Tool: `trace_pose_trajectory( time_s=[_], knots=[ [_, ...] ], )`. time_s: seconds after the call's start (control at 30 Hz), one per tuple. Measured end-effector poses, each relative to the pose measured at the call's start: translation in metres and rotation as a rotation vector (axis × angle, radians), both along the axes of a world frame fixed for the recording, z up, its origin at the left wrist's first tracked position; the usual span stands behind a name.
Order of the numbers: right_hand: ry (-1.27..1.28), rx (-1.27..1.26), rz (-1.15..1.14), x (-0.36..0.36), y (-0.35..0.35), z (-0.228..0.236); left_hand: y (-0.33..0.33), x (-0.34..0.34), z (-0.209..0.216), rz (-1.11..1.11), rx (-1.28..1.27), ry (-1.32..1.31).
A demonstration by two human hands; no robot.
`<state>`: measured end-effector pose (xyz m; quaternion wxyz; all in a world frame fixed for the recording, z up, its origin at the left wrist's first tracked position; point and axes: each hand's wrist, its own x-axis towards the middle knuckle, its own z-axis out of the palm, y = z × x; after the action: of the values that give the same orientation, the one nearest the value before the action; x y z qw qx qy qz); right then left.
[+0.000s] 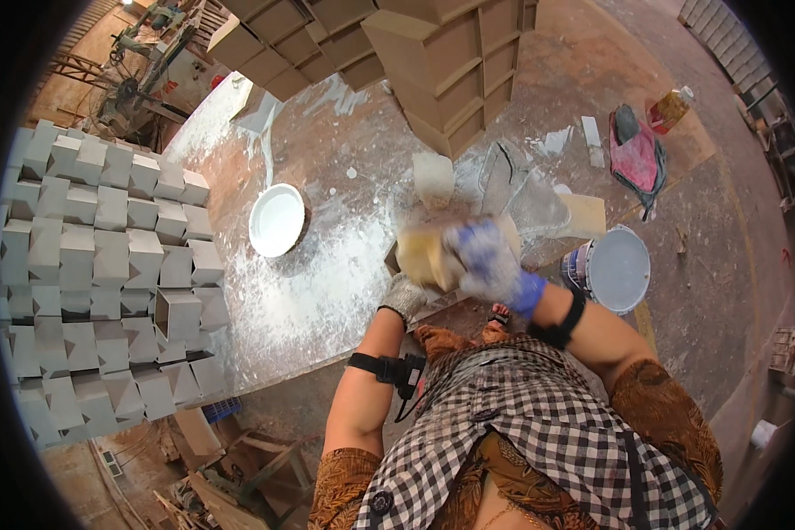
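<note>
In front of my body, my right hand (488, 261), in a blue and white glove, grips a yellow sponge (422, 256); both are smeared by motion. The sponge is pressed against a small brown box (392, 258), mostly hidden behind it and the hands. My left hand (405, 297), in a pale knitted glove, holds that box from the near side, its fingers partly covered. Just beyond lies a whitish foam block (433, 179). A crumpled grey cloth or plastic sheet (526, 199) is spread to the right, with a flat yellowish piece (586, 216) beside it.
White-smeared table (327, 291) holds a white bowl (276, 221). Stacked pale boxes (106, 265) fill the left side; unpainted brown boxes (446, 71) rise at the far side. On the right are a lidded bucket (619, 269), a pink-and-grey cloth (638, 163) and an amber bottle (670, 110).
</note>
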<state>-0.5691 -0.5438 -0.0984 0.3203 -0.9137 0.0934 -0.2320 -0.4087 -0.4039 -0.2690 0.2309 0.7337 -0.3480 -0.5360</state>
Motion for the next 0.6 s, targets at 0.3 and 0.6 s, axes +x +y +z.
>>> trace_pose_trajectory(
  time_s=[0.3,0.6],
  knots=[
    [-0.089,0.307,-0.020,-0.013,-0.019,-0.001,-0.010,-0.011,-0.004,0.079,-0.095,-0.110],
    [0.165,-0.076,0.087,0.040,-0.017,0.016,-0.022,-0.032,0.080,-0.374,-0.183,-0.957]
  ],
)
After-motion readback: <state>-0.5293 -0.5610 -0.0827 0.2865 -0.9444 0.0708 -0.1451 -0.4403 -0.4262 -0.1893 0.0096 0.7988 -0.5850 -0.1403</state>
